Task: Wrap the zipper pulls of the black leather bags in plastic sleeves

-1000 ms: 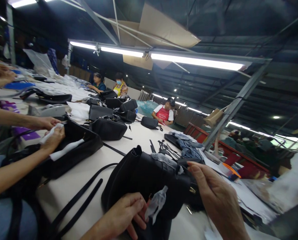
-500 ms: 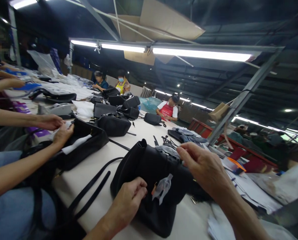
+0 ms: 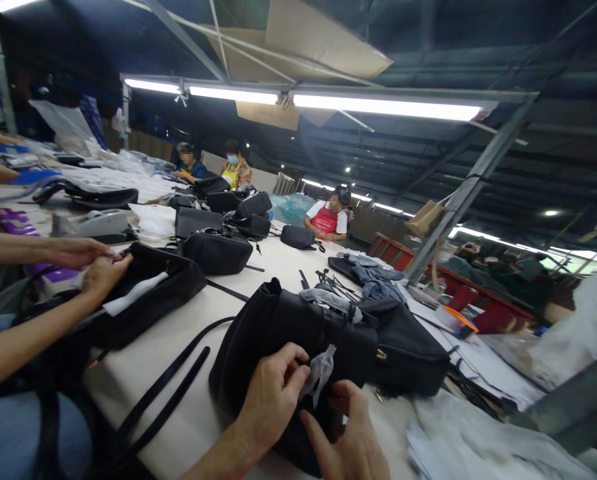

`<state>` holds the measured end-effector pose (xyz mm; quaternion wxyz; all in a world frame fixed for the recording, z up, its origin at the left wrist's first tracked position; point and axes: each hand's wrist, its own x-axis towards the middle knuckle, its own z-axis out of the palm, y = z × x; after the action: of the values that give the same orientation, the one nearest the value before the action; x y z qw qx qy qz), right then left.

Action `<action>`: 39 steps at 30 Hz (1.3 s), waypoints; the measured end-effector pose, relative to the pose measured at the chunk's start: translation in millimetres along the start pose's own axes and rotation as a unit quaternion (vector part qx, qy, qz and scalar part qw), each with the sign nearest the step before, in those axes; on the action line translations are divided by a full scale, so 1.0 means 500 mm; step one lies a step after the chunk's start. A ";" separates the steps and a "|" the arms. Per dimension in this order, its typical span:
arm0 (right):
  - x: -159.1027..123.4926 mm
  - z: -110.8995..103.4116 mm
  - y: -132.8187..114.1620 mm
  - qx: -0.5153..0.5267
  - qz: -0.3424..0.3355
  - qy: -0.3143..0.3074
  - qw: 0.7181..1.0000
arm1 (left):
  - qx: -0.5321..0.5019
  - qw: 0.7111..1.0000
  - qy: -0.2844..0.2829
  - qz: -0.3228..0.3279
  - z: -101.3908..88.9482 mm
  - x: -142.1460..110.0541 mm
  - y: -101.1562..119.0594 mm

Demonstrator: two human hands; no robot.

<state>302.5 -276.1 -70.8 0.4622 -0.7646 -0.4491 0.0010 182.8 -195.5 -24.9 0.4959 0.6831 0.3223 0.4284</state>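
Note:
A black leather handbag (image 3: 288, 340) lies on the white table in front of me, with its long black strap (image 3: 163, 393) running down to the left. My left hand (image 3: 273, 393) grips the bag's upper side, close to a crumpled translucent wrapper (image 3: 319, 373) sticking out of it. My right hand (image 3: 343, 433) rests at the bag's lower edge, fingers apart, just below the wrapper. A second black bag section (image 3: 408, 353) lies against the first on the right. The inside of the bag is hidden.
A co-worker's hands (image 3: 93, 263) work on an open black bag (image 3: 148, 297) at left. Several black bags (image 3: 215, 253) stand farther along the table. Metal parts (image 3: 331, 285) and blue cloth (image 3: 375, 290) lie ahead. White sheets (image 3: 468, 433) cover the right side.
My right hand has dropped from the bag's upper right to its lower edge. My left hand has moved up onto the bag, and the wrapper now sits between them.

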 end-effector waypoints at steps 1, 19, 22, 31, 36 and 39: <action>-0.002 0.010 0.004 -0.015 -0.005 0.016 1.000 | -0.005 1.000 -0.001 -0.001 0.003 0.001 -0.001; -0.021 0.008 0.022 0.085 -0.094 0.116 0.985 | -0.036 0.998 -0.060 0.000 0.047 0.016 -0.012; -0.025 0.002 0.025 0.081 -0.131 0.143 0.978 | -0.112 0.989 -0.093 -0.025 0.060 0.017 -0.019; -0.025 -0.009 0.060 -0.049 -0.331 0.223 0.916 | -0.163 0.981 -0.070 -0.073 0.111 0.002 -0.032; -0.010 -0.006 0.074 -0.048 -0.405 0.220 0.886 | -0.180 0.977 -0.078 -0.083 0.103 0.008 -0.036; -0.006 0.000 0.067 -0.012 -0.435 0.205 0.877 | -0.179 0.978 -0.079 -0.074 0.097 0.013 -0.044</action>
<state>323.6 -284.0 -95.9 0.4888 -0.4810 -0.6314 -0.3619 229.0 -202.6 -51.0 0.6647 0.5890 0.2497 0.3859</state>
